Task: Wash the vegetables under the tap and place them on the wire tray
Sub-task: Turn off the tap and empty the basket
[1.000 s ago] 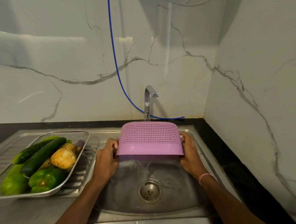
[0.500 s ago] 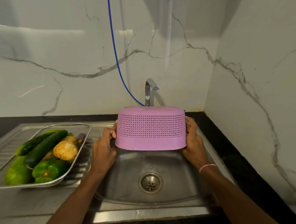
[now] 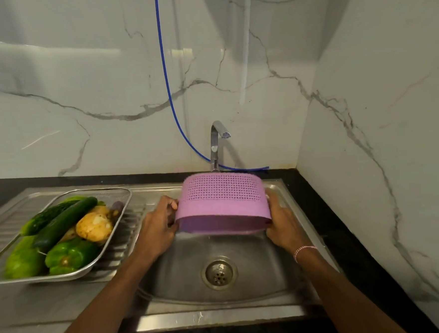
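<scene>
Gripping the upturned pink basket [image 3: 223,200] at both ends over the sink [image 3: 261,264]: left hand [image 3: 158,230] has fingers curled round its left rim, right hand [image 3: 282,224] wraps the right end, fingertips hidden behind it. Veg's all in the wire tray [image 3: 127,198] on the drainboard [image 3: 7,230], well left of the basket: cucumbers [image 3: 63,220], potato [image 3: 94,225], green peppers [image 3: 68,255]. Tap [image 3: 215,143] and blue hose [image 3: 167,79] sit just behind the basket.

Green and yellow vegetables [image 3: 63,221] heaped in wire tray [image 3: 123,196].

Both hands [image 3: 160,229] hold an upturned pink basket [image 3: 222,201] over the sink [image 3: 285,273].
</scene>
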Demonstrator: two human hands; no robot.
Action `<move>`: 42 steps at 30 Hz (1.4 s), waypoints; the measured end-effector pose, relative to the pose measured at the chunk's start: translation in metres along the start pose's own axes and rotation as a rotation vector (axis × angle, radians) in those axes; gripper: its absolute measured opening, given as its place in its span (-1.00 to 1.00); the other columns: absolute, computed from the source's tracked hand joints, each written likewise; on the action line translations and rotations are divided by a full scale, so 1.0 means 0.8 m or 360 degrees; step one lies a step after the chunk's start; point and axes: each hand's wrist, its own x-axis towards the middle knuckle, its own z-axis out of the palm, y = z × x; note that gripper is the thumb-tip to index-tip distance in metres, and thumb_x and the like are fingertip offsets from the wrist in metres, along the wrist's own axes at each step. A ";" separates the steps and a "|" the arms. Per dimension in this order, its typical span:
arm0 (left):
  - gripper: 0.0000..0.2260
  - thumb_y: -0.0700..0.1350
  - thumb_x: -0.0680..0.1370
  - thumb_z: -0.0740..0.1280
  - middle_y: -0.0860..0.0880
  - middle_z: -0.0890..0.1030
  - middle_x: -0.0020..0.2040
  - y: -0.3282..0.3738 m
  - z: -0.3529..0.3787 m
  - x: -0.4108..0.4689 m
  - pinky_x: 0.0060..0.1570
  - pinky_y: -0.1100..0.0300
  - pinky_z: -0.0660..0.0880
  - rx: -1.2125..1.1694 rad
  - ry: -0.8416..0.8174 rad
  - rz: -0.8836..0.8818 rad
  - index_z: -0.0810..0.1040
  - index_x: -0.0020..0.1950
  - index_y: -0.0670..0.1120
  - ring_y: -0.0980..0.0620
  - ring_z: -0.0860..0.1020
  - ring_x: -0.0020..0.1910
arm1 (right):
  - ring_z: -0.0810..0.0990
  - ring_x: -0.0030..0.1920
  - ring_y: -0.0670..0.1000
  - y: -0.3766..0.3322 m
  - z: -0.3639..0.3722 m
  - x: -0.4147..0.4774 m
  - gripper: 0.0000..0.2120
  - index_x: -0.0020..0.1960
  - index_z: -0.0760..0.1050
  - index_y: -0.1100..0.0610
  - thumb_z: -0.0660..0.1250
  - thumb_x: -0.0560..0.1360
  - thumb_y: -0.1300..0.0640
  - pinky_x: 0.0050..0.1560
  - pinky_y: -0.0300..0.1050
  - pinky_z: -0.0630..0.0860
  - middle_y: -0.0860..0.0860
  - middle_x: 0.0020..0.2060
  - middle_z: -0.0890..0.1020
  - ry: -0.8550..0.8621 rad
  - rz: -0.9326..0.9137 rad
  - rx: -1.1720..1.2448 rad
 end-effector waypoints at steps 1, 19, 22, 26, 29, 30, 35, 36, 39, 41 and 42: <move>-0.62 -0.19 0.51 0.50 0.05 0.64 0.04 -0.004 0.005 -0.001 -0.06 0.07 0.65 0.0032 -0.0100 -0.0045 0.37 0.14 0.07 0.04 0.67 -0.03 | 0.62 0.19 -0.02 0.002 0.000 -0.001 -0.23 0.66 0.16 -0.02 0.48 0.57 0.11 0.19 -0.16 0.51 0.06 0.31 0.59 -0.0155 0.0062 -0.0103; -0.70 0.11 0.72 0.15 -0.04 0.58 0.31 0.088 0.042 0.020 0.26 -0.04 0.56 -0.1138 -0.0078 -0.0617 0.50 0.30 -0.03 -0.03 0.58 0.26 | 0.78 -0.10 0.17 0.000 -0.102 0.004 -0.92 0.05 0.64 0.25 0.42 0.58 0.25 -0.09 0.18 0.75 0.24 -0.01 0.72 0.0177 0.0843 0.0814; -0.77 0.10 0.71 0.18 -0.08 0.49 0.34 0.128 0.074 0.012 0.09 0.03 0.63 -0.1170 -0.0163 -0.0588 0.40 0.32 0.05 -0.04 0.55 0.23 | 0.77 -0.08 0.18 0.009 -0.118 -0.001 -0.76 0.24 0.62 0.27 0.42 0.59 0.24 -0.13 0.12 0.75 0.20 0.02 0.73 0.0314 0.0877 0.1088; -0.61 0.16 0.69 0.19 0.05 0.48 0.39 0.177 0.109 0.023 0.12 0.01 0.65 -0.1170 -0.0530 -0.0408 0.39 0.50 0.10 0.03 0.60 0.22 | 0.78 -0.20 0.13 0.011 -0.122 0.003 -0.57 0.44 0.48 0.26 0.42 0.60 0.21 -0.26 -0.01 0.73 0.15 0.09 0.70 0.0556 0.0878 0.1222; -0.53 0.13 0.68 0.25 0.04 0.48 0.46 0.215 0.126 0.045 0.10 0.08 0.62 -0.1174 -0.0701 -0.0314 0.33 0.59 0.08 0.05 0.60 0.24 | 0.77 -0.25 0.11 0.008 -0.117 0.011 -0.43 0.49 0.35 0.25 0.48 0.57 0.17 -0.22 0.06 0.74 0.06 -0.05 0.64 0.0734 0.0892 0.1241; -0.51 0.11 0.68 0.27 0.03 0.48 0.47 0.225 0.132 0.054 0.10 0.09 0.62 -0.1164 -0.0751 -0.0293 0.32 0.59 0.07 0.05 0.60 0.24 | 0.76 -0.21 0.13 0.008 -0.117 0.015 -0.42 0.49 0.32 0.23 0.49 0.57 0.16 -0.18 0.11 0.75 0.04 -0.07 0.62 0.0786 0.0902 0.1245; -0.48 0.05 0.65 0.35 0.03 0.57 0.39 0.243 0.153 0.086 0.05 0.10 0.64 -0.1206 -0.0842 -0.0360 0.30 0.60 0.08 0.06 0.65 0.15 | 0.74 0.00 0.20 0.010 -0.110 0.040 -0.28 0.56 0.27 0.08 0.54 0.53 0.02 -0.25 0.07 0.75 0.14 0.27 0.60 0.0892 0.0862 0.1111; -0.46 0.05 0.64 0.35 0.03 0.57 0.38 0.241 0.156 0.090 0.03 0.09 0.64 -0.1197 -0.0858 -0.0388 0.28 0.60 0.10 0.05 0.64 0.15 | 0.74 0.03 0.20 0.011 -0.108 0.045 -0.27 0.57 0.27 0.06 0.55 0.52 0.02 -0.24 0.06 0.75 0.13 0.29 0.60 0.0868 0.0820 0.1131; -0.40 0.08 0.64 0.35 0.04 0.48 0.47 0.231 0.161 0.100 0.05 0.05 0.62 -0.1111 -0.0910 -0.0381 0.20 0.63 0.16 -0.01 0.58 0.26 | 0.70 0.15 0.17 0.020 -0.100 0.051 -0.26 0.60 0.30 0.00 0.57 0.52 0.09 -0.22 -0.03 0.74 0.07 0.29 0.60 0.0774 0.0743 0.1287; -0.36 0.09 0.64 0.34 0.05 0.38 0.55 0.222 0.165 0.102 0.03 0.05 0.60 -0.1061 -0.0948 -0.0342 0.12 0.65 0.20 -0.05 0.50 0.36 | 0.68 0.18 0.15 0.025 -0.092 0.051 -0.26 0.61 0.29 -0.05 0.55 0.53 0.11 -0.20 -0.11 0.72 0.05 0.28 0.60 0.0763 0.0708 0.1315; -0.34 0.09 0.64 0.35 0.06 0.34 0.57 0.217 0.168 0.103 0.04 0.05 0.60 -0.1051 -0.0963 -0.0329 0.08 0.66 0.22 -0.06 0.47 0.40 | 0.68 0.18 0.14 0.029 -0.087 0.054 -0.26 0.62 0.29 -0.06 0.55 0.54 0.09 -0.20 -0.12 0.72 0.04 0.28 0.60 0.0795 0.0690 0.1316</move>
